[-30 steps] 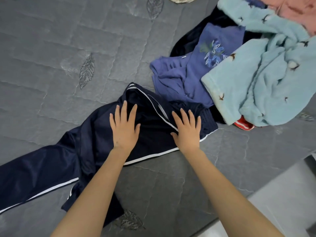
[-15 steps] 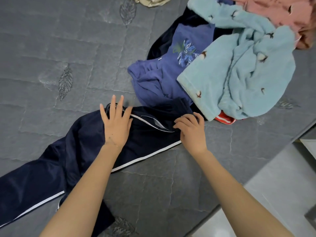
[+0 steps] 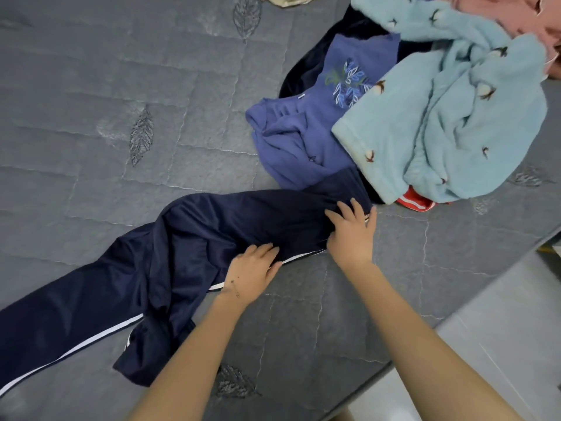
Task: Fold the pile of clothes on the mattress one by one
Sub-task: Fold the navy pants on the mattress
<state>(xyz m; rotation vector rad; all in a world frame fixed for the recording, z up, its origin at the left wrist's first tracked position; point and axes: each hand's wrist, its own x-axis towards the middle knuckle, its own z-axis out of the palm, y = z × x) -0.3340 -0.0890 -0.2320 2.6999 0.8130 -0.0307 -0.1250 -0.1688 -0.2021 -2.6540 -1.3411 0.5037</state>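
In the head view, a second ago both hands lay flat on the opened waist of the navy trousers (image 3: 212,226), with a white stripe showing across it. Now the far half is drawn over the near one, so that stripe is hidden. We judge the lengthwise fold made, with squaring up still to do. Our left hand (image 3: 252,273) curls its fingers onto the near seam and seems to pinch it. Our right hand (image 3: 352,235) has bent fingers bunched into the waistband. The trousers are dark and shiny with white side stripes, and still rumpled. They run across the mattress (image 3: 91,86) from 8 o'clock to the centre, their waist touching the unfolded pile (image 3: 455,117) at 1 o'clock.
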